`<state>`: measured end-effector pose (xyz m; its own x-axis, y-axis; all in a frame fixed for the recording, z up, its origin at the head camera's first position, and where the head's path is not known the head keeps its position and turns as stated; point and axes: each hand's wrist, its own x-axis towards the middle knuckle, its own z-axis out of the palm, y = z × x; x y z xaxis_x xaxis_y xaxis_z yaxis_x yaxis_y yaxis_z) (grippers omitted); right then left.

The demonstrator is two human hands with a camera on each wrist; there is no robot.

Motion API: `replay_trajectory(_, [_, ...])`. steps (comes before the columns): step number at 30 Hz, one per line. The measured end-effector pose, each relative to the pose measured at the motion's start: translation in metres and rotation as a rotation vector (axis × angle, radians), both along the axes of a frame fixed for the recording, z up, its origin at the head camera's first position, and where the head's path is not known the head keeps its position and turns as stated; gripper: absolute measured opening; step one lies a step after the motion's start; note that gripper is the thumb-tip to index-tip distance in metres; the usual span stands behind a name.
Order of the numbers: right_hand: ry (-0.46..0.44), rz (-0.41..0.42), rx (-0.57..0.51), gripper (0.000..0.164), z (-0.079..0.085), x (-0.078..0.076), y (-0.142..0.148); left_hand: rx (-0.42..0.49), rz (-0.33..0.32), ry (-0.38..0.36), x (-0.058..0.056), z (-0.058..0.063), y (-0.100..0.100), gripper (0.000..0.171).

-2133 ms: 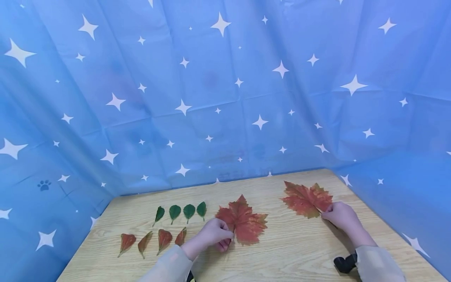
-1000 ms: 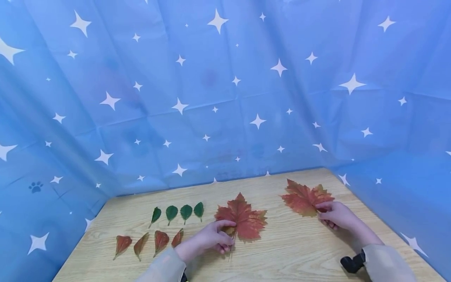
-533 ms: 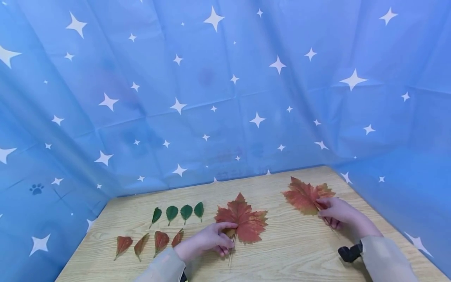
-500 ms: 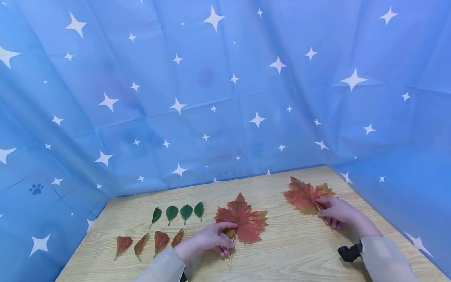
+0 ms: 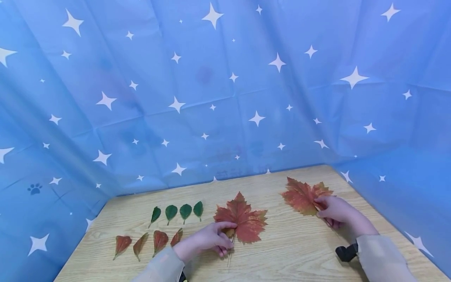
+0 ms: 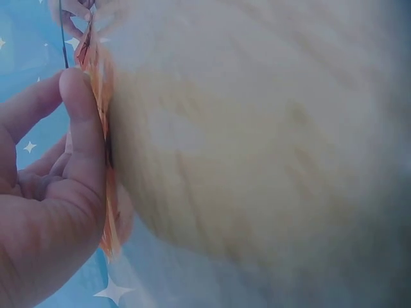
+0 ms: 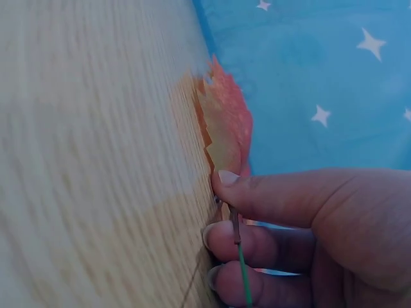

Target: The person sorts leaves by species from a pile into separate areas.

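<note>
A large red-orange artificial maple leaf (image 5: 243, 219) lies on the wooden table, its thin stem running toward me. My left hand (image 5: 211, 238) holds that stem, with the index finger stretched onto the leaf's base. In the left wrist view the thin dark stem (image 6: 63, 35) rises from the fingertips. Farther right, my right hand (image 5: 338, 213) pinches a second maple leaf (image 5: 302, 196) at its stem. The right wrist view shows my thumb on the brown collar above a green stem (image 7: 244, 276), with curled fingers behind.
Several small green leaves (image 5: 171, 212) form a row at the table's back left. A row of several reddish-brown leaves (image 5: 160, 241) lies before them, one close to my left sleeve. A blue starred cloth (image 5: 225, 98) hangs around the wooden table (image 5: 278, 254).
My left index finger has straightened from a curled pinch onto the leaf's base. My right hand has taken a closer grip at the right leaf's base, and that leaf has shifted slightly.
</note>
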<state>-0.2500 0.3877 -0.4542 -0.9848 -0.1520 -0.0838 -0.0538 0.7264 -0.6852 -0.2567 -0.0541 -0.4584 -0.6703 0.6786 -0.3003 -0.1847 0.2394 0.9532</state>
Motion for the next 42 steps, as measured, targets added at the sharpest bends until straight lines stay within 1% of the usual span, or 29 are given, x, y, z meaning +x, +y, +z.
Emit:
replay_trajectory(2, [0.007, 0.006, 0.001, 0.063, -0.001, 0.000, 0.000, 0.000, 0.003, 0.004, 0.000, 0.001, 0.000, 0.061])
replay_trajectory(9, [-0.028, 0.025, -0.088, 0.067, -0.006, 0.001, 0.006, -0.015, 0.011, 0.024, 0.001, 0.002, 0.004, 0.063])
replay_trajectory(13, [-0.030, 0.031, -0.107, 0.067, -0.008, 0.000, 0.008, 0.000, 0.028, 0.050, 0.000, 0.005, 0.006, 0.064])
replay_trajectory(17, [-0.027, 0.040, -0.117, 0.069, -0.009, 0.000, 0.010, 0.019, 0.071, 0.097, -0.002, 0.013, 0.008, 0.065])
replay_trajectory(22, [-0.022, 0.037, -0.118, 0.069, -0.011, -0.001, 0.011, 0.025, 0.140, 0.154, -0.003, 0.022, 0.006, 0.067])
replay_trajectory(26, [-0.031, 0.020, -0.119, 0.070, -0.013, -0.001, 0.013, 0.020, 0.183, 0.205, 0.002, 0.027, 0.004, 0.068])
replay_trajectory(30, [-0.017, 0.027, -0.105, 0.070, -0.012, 0.000, 0.017, -0.002, 0.202, 0.243, 0.006, 0.030, 0.004, 0.070])
replay_trajectory(33, [-0.006, 0.034, -0.104, 0.071, -0.011, 0.001, 0.018, -0.014, 0.216, 0.249, 0.005, 0.030, 0.006, 0.070])
replay_trajectory(37, [-0.007, 0.044, -0.130, 0.072, -0.011, 0.001, 0.017, -0.025, 0.231, 0.243, 0.002, 0.029, 0.011, 0.069])
replay_trajectory(39, [-0.009, 0.050, -0.134, 0.072, -0.011, 0.000, 0.016, -0.041, 0.223, 0.236, 0.004, 0.028, 0.012, 0.068])
replay_trajectory(42, [-0.006, 0.047, -0.122, 0.071, -0.011, -0.003, 0.014, -0.058, 0.198, 0.227, 0.013, 0.026, 0.011, 0.068])
